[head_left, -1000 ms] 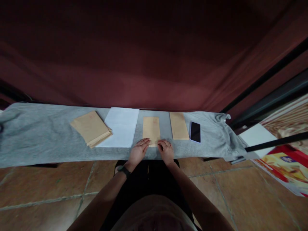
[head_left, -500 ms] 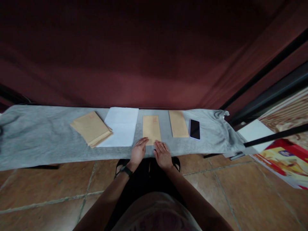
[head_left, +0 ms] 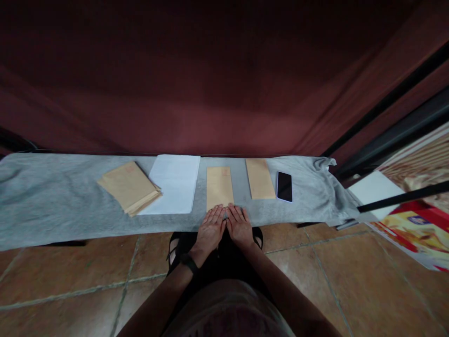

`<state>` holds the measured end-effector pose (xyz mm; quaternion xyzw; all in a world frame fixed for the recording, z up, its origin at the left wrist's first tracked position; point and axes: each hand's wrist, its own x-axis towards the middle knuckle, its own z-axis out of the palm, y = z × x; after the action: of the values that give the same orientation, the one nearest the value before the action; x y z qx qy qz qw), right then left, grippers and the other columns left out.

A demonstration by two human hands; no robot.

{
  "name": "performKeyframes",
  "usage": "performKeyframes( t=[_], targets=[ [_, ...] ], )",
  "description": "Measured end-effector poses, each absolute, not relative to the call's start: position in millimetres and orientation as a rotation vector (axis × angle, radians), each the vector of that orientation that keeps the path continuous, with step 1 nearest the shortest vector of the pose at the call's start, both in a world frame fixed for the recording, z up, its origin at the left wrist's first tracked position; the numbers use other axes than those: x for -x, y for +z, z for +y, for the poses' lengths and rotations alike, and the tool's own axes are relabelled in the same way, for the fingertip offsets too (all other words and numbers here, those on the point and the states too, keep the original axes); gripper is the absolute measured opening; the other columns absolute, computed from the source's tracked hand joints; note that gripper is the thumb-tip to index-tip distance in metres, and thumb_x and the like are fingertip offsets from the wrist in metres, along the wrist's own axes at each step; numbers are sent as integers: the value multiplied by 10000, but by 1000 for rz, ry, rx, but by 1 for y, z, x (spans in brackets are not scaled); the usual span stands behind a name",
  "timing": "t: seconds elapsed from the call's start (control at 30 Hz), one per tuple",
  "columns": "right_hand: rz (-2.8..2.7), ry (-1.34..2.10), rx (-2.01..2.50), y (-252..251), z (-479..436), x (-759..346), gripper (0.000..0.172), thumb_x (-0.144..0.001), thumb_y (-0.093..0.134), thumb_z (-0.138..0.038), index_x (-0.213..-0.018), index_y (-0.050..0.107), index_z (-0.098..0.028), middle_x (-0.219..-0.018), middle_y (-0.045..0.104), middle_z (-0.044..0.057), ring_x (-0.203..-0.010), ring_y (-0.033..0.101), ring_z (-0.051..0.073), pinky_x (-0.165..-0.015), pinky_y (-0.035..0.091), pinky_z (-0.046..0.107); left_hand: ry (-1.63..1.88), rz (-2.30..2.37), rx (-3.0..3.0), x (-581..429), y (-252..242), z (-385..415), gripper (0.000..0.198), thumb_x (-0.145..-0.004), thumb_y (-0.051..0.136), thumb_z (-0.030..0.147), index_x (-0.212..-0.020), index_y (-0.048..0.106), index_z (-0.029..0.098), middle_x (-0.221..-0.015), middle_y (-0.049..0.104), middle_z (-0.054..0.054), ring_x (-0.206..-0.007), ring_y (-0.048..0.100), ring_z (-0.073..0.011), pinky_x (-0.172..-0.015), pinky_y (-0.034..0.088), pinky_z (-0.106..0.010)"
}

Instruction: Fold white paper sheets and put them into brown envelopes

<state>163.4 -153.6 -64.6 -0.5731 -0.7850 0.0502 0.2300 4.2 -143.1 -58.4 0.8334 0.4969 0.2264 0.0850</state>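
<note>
A brown paper envelope with a faint red mark near its top right lies flat in front of me. Across its near edge rest the fingers of my left hand, stretched out and flat. Beside it, my right hand lies flat with its fingertips on the same edge. The two hands almost meet at the index fingers. To the left, a fanned stack of brown envelopes overlaps a pile of white paper. More brown envelopes lie to the right.
A phone lies face up at the right of the narrow bench, which is covered with a grey cloth. Behind it hangs a dark red curtain. Black metal bars and a red and yellow box stand at the right.
My left hand has slid right along the envelope's near edge, and its fingers now lie close beside my right hand's. The envelope stays in place.
</note>
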Motion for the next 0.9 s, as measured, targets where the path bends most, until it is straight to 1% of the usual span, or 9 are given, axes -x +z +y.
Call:
performKeyframes(
  t=[0.13,0.27,0.37,0.47,0.6,0.67,0.73,0.8,0.9],
  targets=[
    [-2100,131,1604,-64,-155,-163,489,-1034,448,-289,-1512,462,-190,-1531,504,107,-1437,450,279,-1241,251,528,682,1566,-2461,7,-56,-141,522,-1004,412,273,-1519,426,191,-1531,499,-137,-1446,438,-286,-1200,369,-520],
    [-2061,141,1629,-66,-156,-159,501,-1030,444,-286,-1517,452,-170,-1536,497,115,-1444,440,286,-1240,249,530,702,1721,-2360,16,-56,-141,483,-1003,397,276,-1459,486,142,-1516,506,-184,-1429,451,-347,-1156,388,-570],
    [-2037,136,1658,-67,-155,-153,503,-1020,435,-268,-1506,466,-144,-1529,503,134,-1442,439,293,-1238,253,533,749,1824,-2306,17,-56,-137,429,-988,428,279,-1389,542,181,-1469,561,-165,-1385,493,-370,-1106,424,-589],
    [-2023,112,1694,-63,-152,-145,493,-1001,443,-235,-1475,503,-115,-1503,531,157,-1416,467,305,-1227,273,533,823,1869,-2256,12,-56,-129,391,-955,460,235,-1329,573,214,-1338,647,-141,-1272,573,-347,-1056,469,-558],
    [-2058,56,1774,-54,-145,-134,456,-978,486,-225,-1388,584,-51,-1441,574,221,-1325,538,343,-1168,357,529,900,1896,-2083,5,-57,-114,475,-873,531,179,-1347,547,204,-1155,671,-134,-1109,621,-320,-997,504,-504],
    [-2083,46,1837,-49,-141,-129,445,-967,510,-231,-1348,610,-23,-1419,579,255,-1259,578,356,-1116,411,525,895,1949,-1950,3,-56,-105,559,-832,598,203,-1383,505,189,-1117,657,-127,-1084,616,-314,-977,508,-487],
    [-2108,37,1898,-46,-139,-126,448,-962,524,-236,-1332,613,-1,-1403,584,273,-1215,600,357,-1073,447,509,808,2024,-1824,2,-53,-96,615,-806,653,244,-1390,481,154,-1128,642,-130,-1121,596,-304,-987,495,-451],
    [-2141,21,1929,-43,-137,-125,461,-964,527,-246,-1331,605,22,-1385,596,274,-1195,608,354,-1045,469,483,697,2076,-1740,3,-50,-86,591,-799,675,263,-1343,505,106,-1109,646,-142,-1131,592,-296,-979,489,-410],
    [-2181,-2,1933,-39,-136,-125,475,-973,515,-253,-1329,595,51,-1367,611,269,-1172,617,353,-1020,487,456,623,2094,-1687,5,-47,-72,506,-802,665,243,-1260,553,60,-987,673,-139,-1022,634,-293,-902,510,-391]
  ],
)
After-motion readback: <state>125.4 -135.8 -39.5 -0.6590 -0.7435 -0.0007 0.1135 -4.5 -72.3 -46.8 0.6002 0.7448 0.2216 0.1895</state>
